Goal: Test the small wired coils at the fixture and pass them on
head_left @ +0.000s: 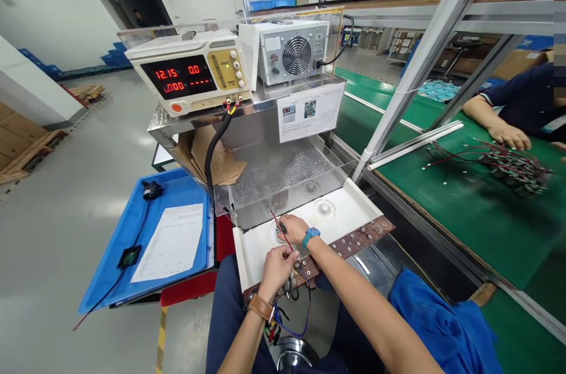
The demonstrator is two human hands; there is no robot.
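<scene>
A metal stand (260,101) bears two instruments behind a white tray (256,268). Over the tray's left part, the right hand (293,229) holds a small circuit board (281,228), fingers closed around it. The left hand (279,268), near the tray's front edge, pinches the red wire (285,236) between thumb and fingers.

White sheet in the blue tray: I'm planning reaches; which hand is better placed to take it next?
Left, I'd say: the left hand, though pinching a red wire, is nearer the white sheet in the blue tray. The right hand is farther across, holding a small board.
</scene>
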